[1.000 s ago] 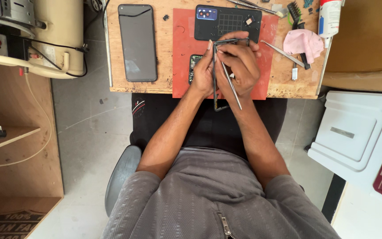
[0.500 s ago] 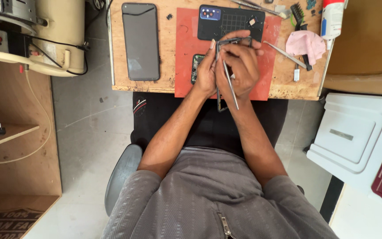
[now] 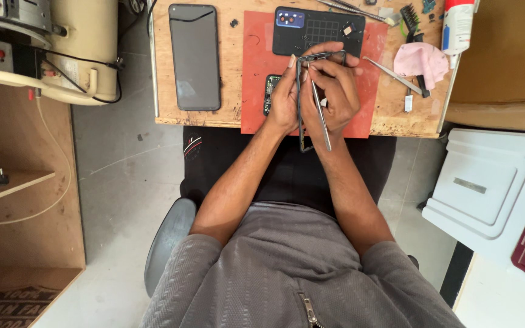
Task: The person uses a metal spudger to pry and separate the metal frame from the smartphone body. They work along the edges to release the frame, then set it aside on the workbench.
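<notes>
Over the red mat point(image 3: 256, 73), my left hand point(image 3: 284, 97) pinches the frame point(image 3: 301, 103), long axis toward me; right hand point(image 3: 335, 91) pinches tweezers point(image 3: 321, 115), tips pointing away.

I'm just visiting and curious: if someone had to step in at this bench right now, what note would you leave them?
Left hand: grips the dark phone frame, held upright over the red mat.
Right hand: holds tweezers, tips at the frame's upper part.
On the mat: the back cover and a small circuit board, partly hidden by the left hand.
On the bench: screen panel at left, spare tweezers and pink cloth at right.
Done: phone lies apart in pieces.
Left: the frame work is in progress; nothing is reassembled.
</notes>
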